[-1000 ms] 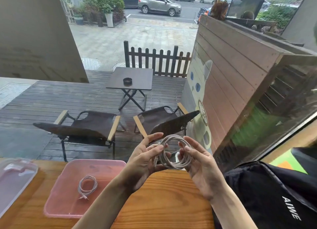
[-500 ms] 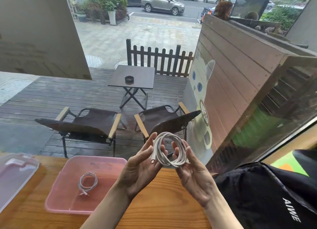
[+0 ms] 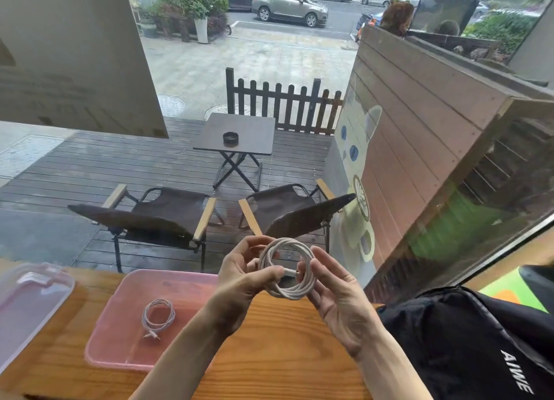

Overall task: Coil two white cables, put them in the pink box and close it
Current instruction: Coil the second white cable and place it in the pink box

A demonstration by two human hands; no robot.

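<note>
I hold a coiled white cable point(image 3: 287, 291) in the air above the wooden table point(image 3: 269, 354), between both hands. My left hand point(image 3: 242, 276) pinches the cable's plug end inside the coil. My right hand point(image 3: 338, 294) cups the coil's right side, fingers curled round the loops. The open pink box point(image 3: 120, 357) lies on the table to the left, and a second, smaller coiled white cable point(image 3: 158, 315) rests on its bottom. The box's clear lid point(image 3: 27, 303) lies apart at the far left.
A black bag point(image 3: 467, 345) printed with white letters sits at the right end of the table. A window pane stands right behind the table's far edge; chairs and a small table are outside on the deck.
The coil stayed between my hands while the view shifted a little. My left fingers moved from the coil's left side to pinch the plug end across its middle.
</note>
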